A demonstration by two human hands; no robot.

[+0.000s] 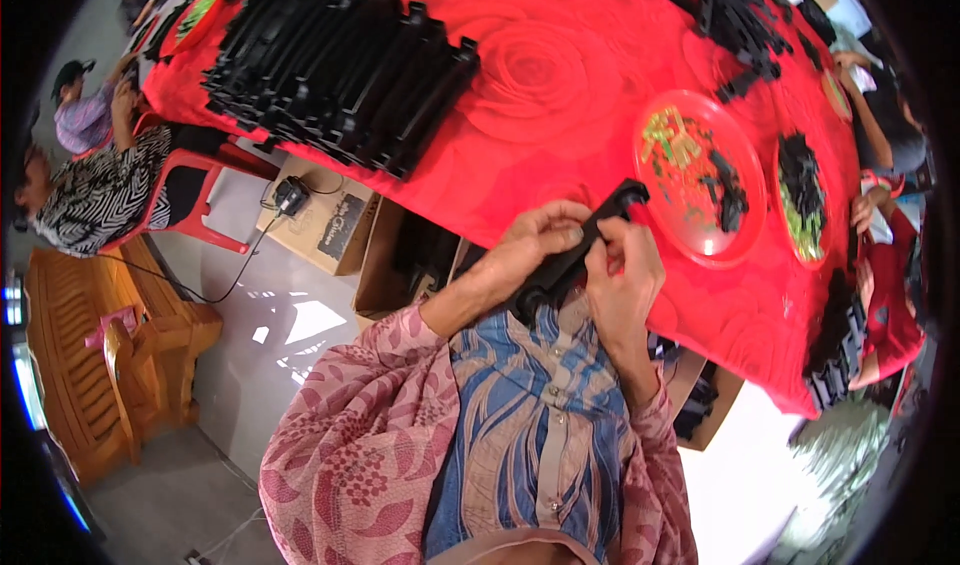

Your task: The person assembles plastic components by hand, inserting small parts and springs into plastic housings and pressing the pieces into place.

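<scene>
A long black plastic part (606,208) with curved, hooked ends lies slantwise between my hands, just off the table's near edge. My left hand (540,240) grips it from the left side, thumb on top. My right hand (626,277) is closed on its right side, with thumb and fingertips pinched at the part's surface. Whether a small piece sits in that pinch is hidden. Just right of my hands, a red plate (702,241) holds small yellow-green pieces (672,137) and small black pieces (728,197).
Many similar black parts (335,70) are stacked at the table's left, with another heap (715,20) at the far right. A second plate (806,250) stands further right on the red tablecloth (540,70). Cardboard boxes (318,220) are below the edge. Other people sit at both sides.
</scene>
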